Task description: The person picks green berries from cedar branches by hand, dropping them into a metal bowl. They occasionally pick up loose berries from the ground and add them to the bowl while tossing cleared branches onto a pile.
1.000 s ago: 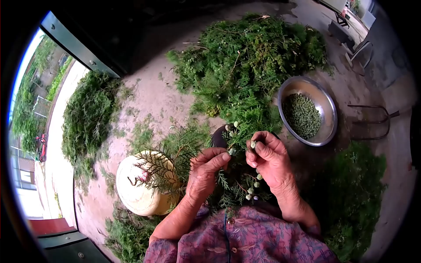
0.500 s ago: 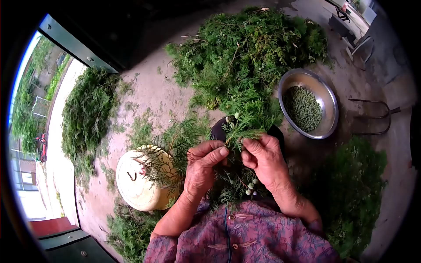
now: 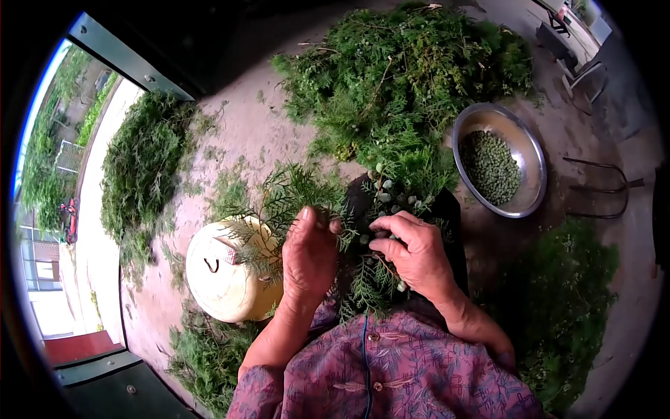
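Observation:
My left hand (image 3: 309,253) is closed round a green leafy branch (image 3: 296,194), whose sprays spread up and left of the fist. Opposite it, my right hand (image 3: 415,253) has its thumb and forefinger close together at a cluster of grey-green cones (image 3: 386,195) over my lap; what lies between the fingertips is too small to tell. More green sprigs (image 3: 370,283) with cones hang below the hands. A metal bowl (image 3: 536,150) to the right holds many small green cones (image 3: 490,167).
A large heap of cut branches (image 3: 412,70) lies ahead, with further piles at left (image 3: 146,160) and lower right (image 3: 558,307). A cream rounded container (image 3: 216,279) stands left of my lap. A metal fork-like tool (image 3: 600,187) lies beyond the bowl.
My hands have moved apart. The small sprig between them is no longer in view there, the left hand has turned with its fist raised, and the right hand has moved down to the cones.

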A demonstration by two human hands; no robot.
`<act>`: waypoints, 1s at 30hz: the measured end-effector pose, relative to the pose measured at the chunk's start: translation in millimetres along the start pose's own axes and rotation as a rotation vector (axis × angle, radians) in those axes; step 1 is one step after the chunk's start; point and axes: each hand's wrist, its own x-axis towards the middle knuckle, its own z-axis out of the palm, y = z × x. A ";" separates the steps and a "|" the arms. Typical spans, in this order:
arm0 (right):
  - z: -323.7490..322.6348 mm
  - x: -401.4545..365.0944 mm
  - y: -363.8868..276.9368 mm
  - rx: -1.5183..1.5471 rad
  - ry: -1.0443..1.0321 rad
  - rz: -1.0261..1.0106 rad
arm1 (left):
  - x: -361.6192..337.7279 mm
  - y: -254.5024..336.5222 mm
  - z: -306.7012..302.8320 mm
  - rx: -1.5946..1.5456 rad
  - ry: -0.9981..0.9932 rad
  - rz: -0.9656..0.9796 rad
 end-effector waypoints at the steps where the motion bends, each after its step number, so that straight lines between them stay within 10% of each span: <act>1: 2.9 1.1 -0.1 -0.054 -0.013 -0.049 | 1.0 -0.7 -3.5 -0.016 -0.009 -0.025; 7: 16.8 3.9 13.4 -0.236 -0.096 -0.157 | 4.8 -0.7 -17.0 -0.029 -0.004 -0.092; 12: 0.3 6.0 7.1 0.534 0.020 0.489 | 9.2 4.3 -24.9 -0.016 -0.013 -0.132; 17: -8.5 10.9 9.8 0.633 -0.162 0.525 | 7.2 5.5 -20.6 -0.196 -0.047 -0.160; 20: 6.6 10.7 24.4 -0.158 -0.146 -0.063 | 9.4 2.2 -29.9 -0.198 -0.083 -0.166; 30: 19.9 8.3 13.0 -0.217 -0.157 -0.072 | 4.8 7.5 -21.8 -0.132 -0.041 -0.061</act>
